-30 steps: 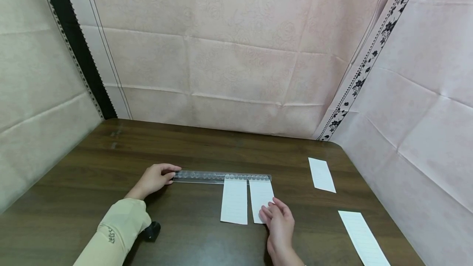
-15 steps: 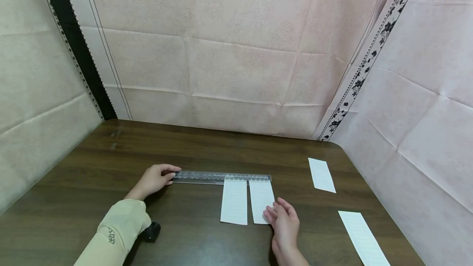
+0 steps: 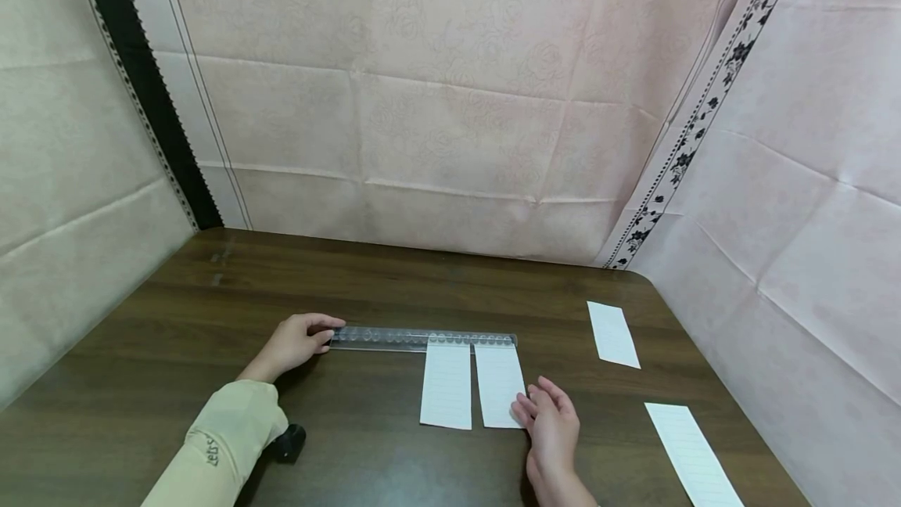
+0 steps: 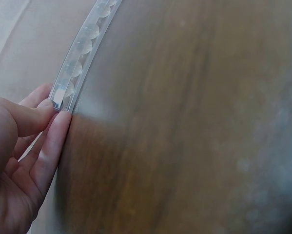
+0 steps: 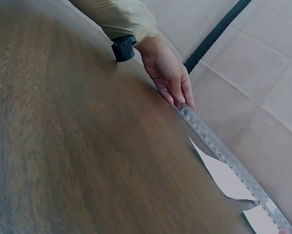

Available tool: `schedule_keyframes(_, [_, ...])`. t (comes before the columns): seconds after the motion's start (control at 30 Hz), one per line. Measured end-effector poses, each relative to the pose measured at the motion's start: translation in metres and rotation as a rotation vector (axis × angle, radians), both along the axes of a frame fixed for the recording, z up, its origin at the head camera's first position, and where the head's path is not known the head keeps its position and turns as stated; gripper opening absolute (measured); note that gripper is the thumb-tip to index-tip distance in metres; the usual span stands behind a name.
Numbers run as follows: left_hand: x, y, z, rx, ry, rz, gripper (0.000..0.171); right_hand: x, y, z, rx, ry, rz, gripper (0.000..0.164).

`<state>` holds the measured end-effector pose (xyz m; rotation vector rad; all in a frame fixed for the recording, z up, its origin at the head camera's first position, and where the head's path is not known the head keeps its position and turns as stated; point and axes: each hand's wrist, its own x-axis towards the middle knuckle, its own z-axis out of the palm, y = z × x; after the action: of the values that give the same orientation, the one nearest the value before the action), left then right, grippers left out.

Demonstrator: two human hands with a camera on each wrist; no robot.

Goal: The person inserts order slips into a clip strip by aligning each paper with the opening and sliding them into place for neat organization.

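A clear ticket rail (image 3: pixel 394 338) with a row of round beads inside lies crosswise on the table. My left hand (image 3: pixel 297 344) pinches its left end between thumb and fingers, seen closely in the left wrist view, where the rail (image 4: pixel 87 46) runs up and away. Two lined white paper slips meet the rail with their top edges: the left slip (image 3: pixel 446 386) and the right slip (image 3: pixel 498 388), with a narrow gap between them. My right hand (image 3: pixel 552 430) has relaxed fingers by the right slip's lower right corner; whether the fingertips touch it I cannot tell.
Two more loose paper slips lie to the right, one farther back (image 3: pixel 614 333) and one nearer (image 3: pixel 691 452). The brown wooden table (image 3: pixel 380 452) is bordered by pale patterned cloth (image 3: pixel 450 124) at the back and sides. A black wrist device (image 3: pixel 289 443) sits under my left cuff.
My right hand has shifted a little to the right, baring more of the right slip's lower corner. The left hand, the rail and both slips on it stay put.
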<state>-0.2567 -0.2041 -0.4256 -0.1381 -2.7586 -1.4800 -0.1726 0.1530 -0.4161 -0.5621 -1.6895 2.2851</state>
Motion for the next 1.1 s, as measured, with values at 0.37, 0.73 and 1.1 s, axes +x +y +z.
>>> schedule_keyframes(0.37, [-0.001, -0.002, -0.002, 0.002, 0.002, -0.001, 0.023, -0.003, 0.006, -0.003, 0.031, -0.011, -0.023, 0.033])
schedule_keyframes(0.73, [-0.002, -0.001, -0.002, -0.03, 0.008, 0.005, 0.023, -0.007, 0.019, -0.003, 0.016, 0.01, -0.053, 0.031])
schedule_keyframes(1.1, [0.0, 0.0, 0.0, -0.01, 0.029, -0.002, 0.023, -0.009, 0.025, -0.004, 0.044, 0.003, -0.072, 0.033])
